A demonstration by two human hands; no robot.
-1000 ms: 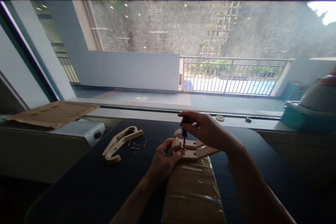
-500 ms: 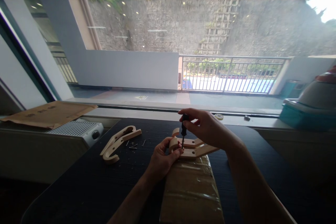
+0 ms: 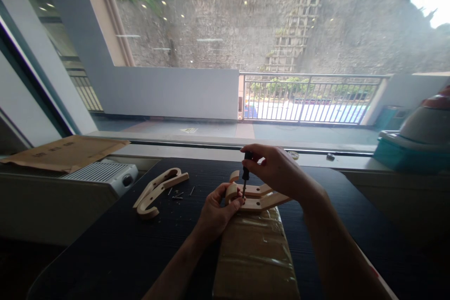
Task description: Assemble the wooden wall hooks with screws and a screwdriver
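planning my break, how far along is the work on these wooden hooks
Done: nothing clearly finished. In hand: right hand holds a screwdriver upright on the wooden hooks atop the taped box, left hand steadying them. Left: a spare hook and loose screws lie on the table.

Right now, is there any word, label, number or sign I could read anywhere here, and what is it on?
No text here can be read.
On the flattened cardboard: dark printed marks, too blurred to read.
On the yellow floor marking outside: too small to read.
On the wooden hook, the screwdriver and the taped parcel: nothing visible.
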